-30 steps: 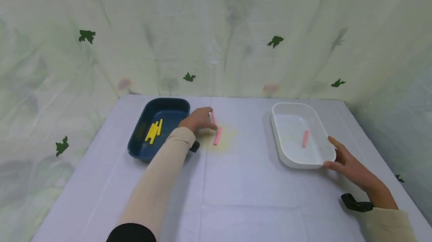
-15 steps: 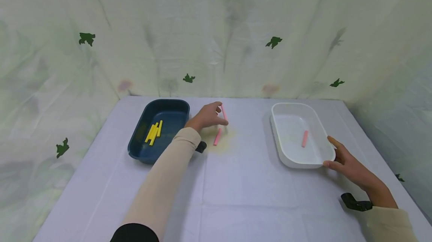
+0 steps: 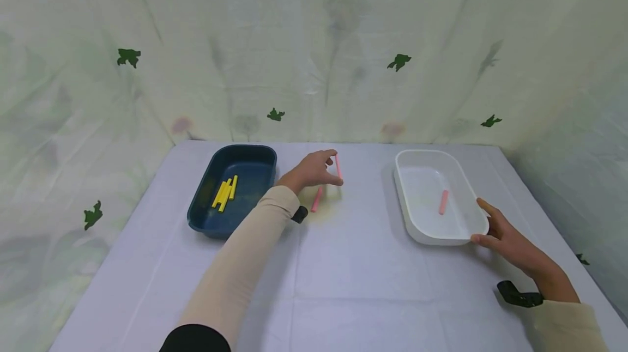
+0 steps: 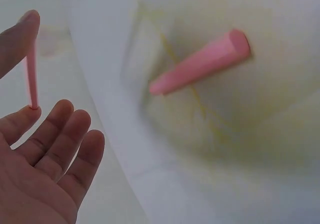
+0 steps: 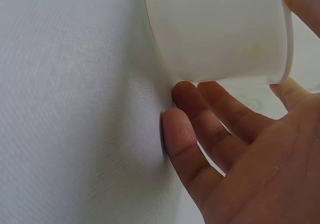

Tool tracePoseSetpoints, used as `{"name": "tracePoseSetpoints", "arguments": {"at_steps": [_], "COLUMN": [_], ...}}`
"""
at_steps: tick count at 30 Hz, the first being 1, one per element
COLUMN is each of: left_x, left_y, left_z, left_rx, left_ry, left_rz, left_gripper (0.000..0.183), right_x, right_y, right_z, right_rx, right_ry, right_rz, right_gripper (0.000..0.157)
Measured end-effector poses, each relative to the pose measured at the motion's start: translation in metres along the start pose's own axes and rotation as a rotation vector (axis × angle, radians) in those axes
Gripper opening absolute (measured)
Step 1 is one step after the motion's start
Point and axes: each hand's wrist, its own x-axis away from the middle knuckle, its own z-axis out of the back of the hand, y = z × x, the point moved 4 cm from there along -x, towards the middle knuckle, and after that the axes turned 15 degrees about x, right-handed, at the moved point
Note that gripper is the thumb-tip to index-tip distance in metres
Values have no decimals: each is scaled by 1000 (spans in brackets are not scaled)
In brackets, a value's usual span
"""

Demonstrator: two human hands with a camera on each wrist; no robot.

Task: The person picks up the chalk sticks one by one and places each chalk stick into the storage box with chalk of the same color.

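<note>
My left hand (image 3: 314, 169) holds a stick of pink chalk (image 3: 338, 167) by its two ends, between thumb and index finger; the other fingers stay off it, as the left wrist view shows. Below that hand, a second pink chalk (image 4: 205, 64) lies on the cloth over a yellow dust smudge. My right hand (image 3: 505, 240) grips the near right corner of a white tray (image 3: 422, 177), thumb at the rim and fingertips low against the outer wall (image 5: 220, 39). One pink chalk (image 3: 444, 202) lies inside the white tray.
A dark blue tray (image 3: 250, 169) stands at the left with several yellow chalks (image 3: 224, 194) in it. White cloth (image 3: 363, 265) covers the table. A patterned curtain (image 3: 314, 68) hangs along the back and sides.
My left hand has moved right, away from the blue tray, carrying the pink chalk. My right hand and the white tray stay where they were.
</note>
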Motion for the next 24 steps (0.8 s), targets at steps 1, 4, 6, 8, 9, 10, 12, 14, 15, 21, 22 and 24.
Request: {"name": "tracePoseSetpoints", "arguments": {"at_steps": [1,4,6,8,9,10,12,14,15,21,22,24], "left_x": [-1,-5,-6,-8,-8,-9,-10,-11,-12,-16,-16,-16], "left_y": [3,10,16,21,24,26,32,37,38,44,45,48], "left_z": [-3,-10,-16,-21,-23,-26,-30,-34,-36,-47,-50,-56], "left_rx": [-1,-6,-6,-4,6,10,28,40,46,61,64,67], "left_ry": [-10,-29,-44,-55,-62,-67,-76,-84,-86,-78,-81,-89], "left_rz": [-9,-39,-56,-73,-81,-91,-108,-124,-131,-156,-161,-165], "left_gripper": [88,88,88,88,88,88,88,88,88,88,88,88], "right_x": [0,1,1,0,0,0,-1,-1,-1,-1,0,1], "right_y": [1,1,2,2,2,2,2,1,1,1,2,4], "right_z": [0,1,1,0,0,0,-1,-2,-2,-3,-2,-1], "right_rx": [3,-2,3,4,3,-1,-9,-22,-28,-31,-22,-5], "right_ry": [-1,-1,-3,-5,-6,-7,-9,-9,-10,-8,-8,-15], "right_rz": [-2,2,1,2,-1,-5,-11,-14,-17,-11,-11,-15], "right_gripper": [94,93,92,92,93,93,94,94,94,95,95,94]}}
